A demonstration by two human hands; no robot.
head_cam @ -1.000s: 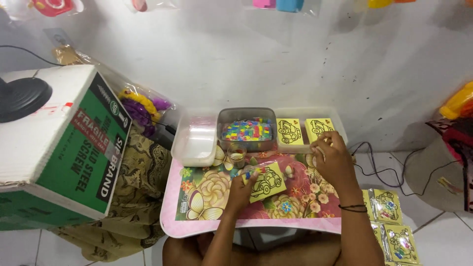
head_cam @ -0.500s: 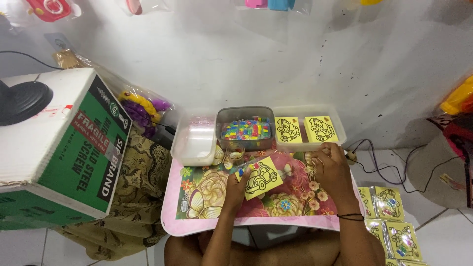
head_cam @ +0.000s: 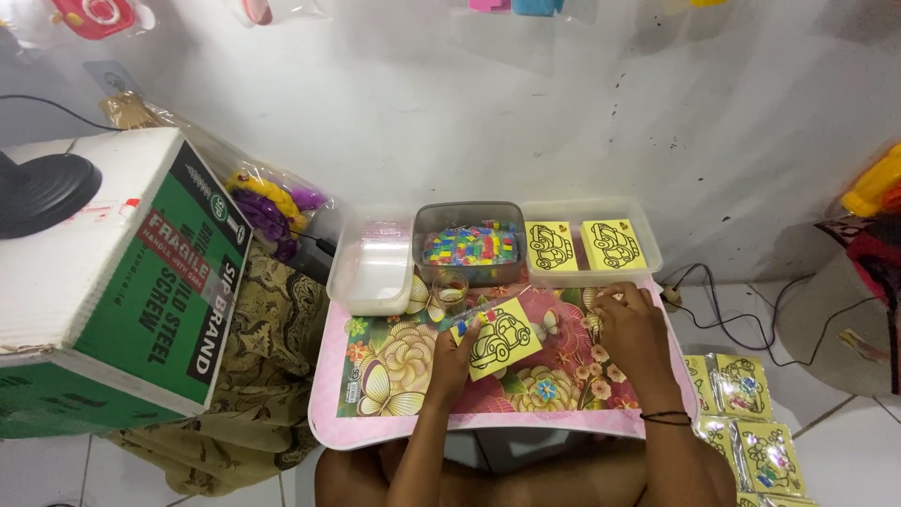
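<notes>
Yellow car card [head_cam: 502,338] pinched by left hand [head_cam: 455,355] fingers, right hand [head_cam: 631,329] fingers curled, grip unclear

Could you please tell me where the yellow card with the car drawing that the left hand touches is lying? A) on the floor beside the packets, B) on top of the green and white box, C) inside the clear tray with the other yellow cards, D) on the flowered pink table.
D: the yellow card lies flat on the flowered pink table, with the left hand at its edge.
</notes>
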